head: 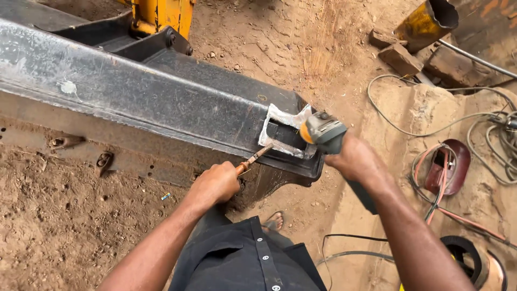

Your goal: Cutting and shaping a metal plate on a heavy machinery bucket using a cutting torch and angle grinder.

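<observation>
Black steel fills the left side: a big, long machine arm (151, 91) lies over brown, crumbly dirt (64, 226). It looks scratched and dull. Near its end is a shiny, bare patch (280, 132) shaped like a bent strip, where the dark coat is gone.

The right hand (353, 159) is wrapped tight around a grey angle grinder (323, 132). The grinder's round head has an orange ring and sits right on the shiny patch. The left hand (215, 183) is closed around a thin tool with an orange handle (252, 160). Its tip pokes up and touches the lower edge of the same patch. Both hands are close to each other, at the end of the arm.

At the top right lies a yellow, rusty pipe (428, 21) with an open, dark mouth. I cannot tell what is inside. Beside it are blocky brown stones (401, 56). Thin grey cables (484, 129) loop over the dirt on the right. A dark red, curved welding mask (449, 167) lies hollow side up, with red wires across it. A yellow machine part (161, 13) shows at the top. The person wears a black shirt with buttons (242, 264), and a foot in a sandal (273, 221) peeks out below.
</observation>
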